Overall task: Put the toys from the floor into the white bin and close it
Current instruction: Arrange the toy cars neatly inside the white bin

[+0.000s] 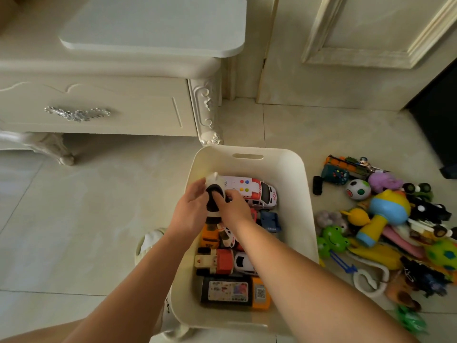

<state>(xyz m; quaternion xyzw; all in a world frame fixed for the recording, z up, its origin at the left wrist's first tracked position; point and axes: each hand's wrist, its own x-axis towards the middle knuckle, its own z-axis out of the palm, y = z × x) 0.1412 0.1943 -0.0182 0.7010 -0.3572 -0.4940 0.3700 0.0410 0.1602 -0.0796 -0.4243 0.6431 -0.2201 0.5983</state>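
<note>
The white bin stands open on the floor with several toy vehicles inside, among them a white ambulance and a red truck. Both hands are over the bin's left side. My left hand and my right hand together grip a black-and-white toy held upright above the vehicles. A pile of toys lies on the floor to the right of the bin, including a blue-and-yellow rattle, a spotted ball and a green frog. No lid is visible.
A cream cabinet with a carved leg stands just behind the bin on the left. A cream door is at the back right, with a dark opening beside it. My shoe rests left of the bin.
</note>
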